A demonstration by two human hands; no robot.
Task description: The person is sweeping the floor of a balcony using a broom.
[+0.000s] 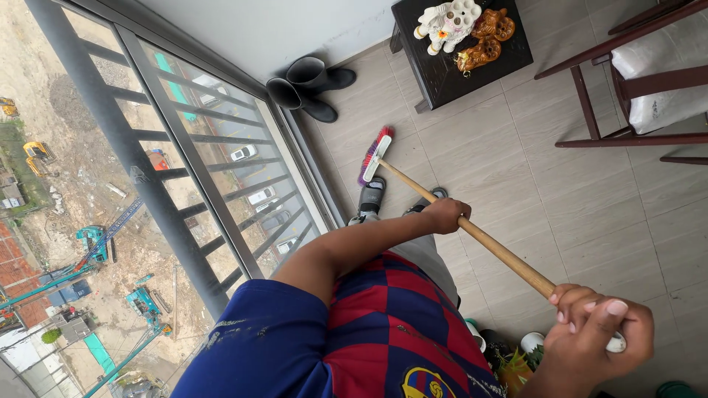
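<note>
Broom (377, 153): left hand (445, 214) clamped mid-handle, right hand (596, 332) fingers wrapped round top end. Bristle head on tiled floor (516, 184) beside glass railing (221, 162), near black boots (313, 87). Risk: wide stroke likely knocks boots or dark side table (457, 74) holding ceramic figurines (464, 29).

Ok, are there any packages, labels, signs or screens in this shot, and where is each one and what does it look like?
Wrapped bundle: top right, on the dark red wooden chair; bulky, white, in plastic wrap.
Badge: bottom centre, on the person's blue and dark red checked shirt; round crest in yellow, red and blue.
No signs or screens show.
</note>
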